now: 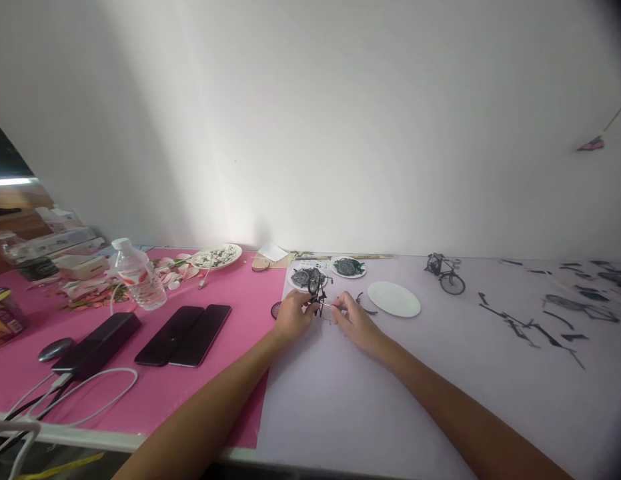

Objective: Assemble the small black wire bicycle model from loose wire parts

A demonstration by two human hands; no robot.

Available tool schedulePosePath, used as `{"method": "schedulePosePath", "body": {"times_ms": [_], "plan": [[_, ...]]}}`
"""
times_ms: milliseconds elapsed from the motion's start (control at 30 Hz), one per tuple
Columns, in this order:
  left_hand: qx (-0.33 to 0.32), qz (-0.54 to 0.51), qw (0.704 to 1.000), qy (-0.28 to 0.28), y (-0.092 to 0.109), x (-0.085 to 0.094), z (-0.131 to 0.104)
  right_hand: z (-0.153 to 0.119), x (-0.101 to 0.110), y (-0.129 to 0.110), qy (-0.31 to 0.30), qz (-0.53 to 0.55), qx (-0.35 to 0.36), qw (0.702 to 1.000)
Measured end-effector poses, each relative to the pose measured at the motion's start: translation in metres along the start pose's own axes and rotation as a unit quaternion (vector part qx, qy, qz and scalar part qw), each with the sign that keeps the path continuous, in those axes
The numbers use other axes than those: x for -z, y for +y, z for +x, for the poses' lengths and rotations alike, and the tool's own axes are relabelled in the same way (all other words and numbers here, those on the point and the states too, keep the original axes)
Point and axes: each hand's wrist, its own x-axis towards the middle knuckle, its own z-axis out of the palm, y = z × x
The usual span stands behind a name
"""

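My left hand point(294, 315) is closed on a small black model bicycle point(315, 285), held upright above the pale sheet. My right hand point(353, 319) pinches a thin, shiny rod-like piece point(327, 305), its tip touching or very near the bicycle. Too fine to make out is what kind of piece it is. Beside my left hand lies a loose black wheel point(275, 309). Behind the bicycle stands a white plate point(292, 283) bearing dark wheels. A few dark curved parts point(366, 305) rest just beyond my right hand.
Farther back is a plate with dark green parts point(347, 267); a bare white plate point(394, 299) lies to the right. Another model bicycle point(445, 272) stands near the wall, with several flat black parts point(530, 327) beyond. Leftward are two phones point(184, 335), a water bottle point(139, 277) and a power bank point(97, 343).
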Motion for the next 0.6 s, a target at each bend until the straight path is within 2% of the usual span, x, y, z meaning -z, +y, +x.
{"method": "schedulePosePath", "body": {"times_ms": [333, 600], "plan": [[-0.004, -0.018, 1.000, -0.014, 0.0076, 0.0014, -0.0019, 0.0016, 0.0057, -0.0016, 0.011, -0.084, 0.030, 0.996], [-0.014, -0.015, 1.000, -0.006, 0.0062, 0.0010, -0.0022, -0.0001, 0.0042, 0.0031, 0.015, -0.029, 0.004, 0.999]]}}
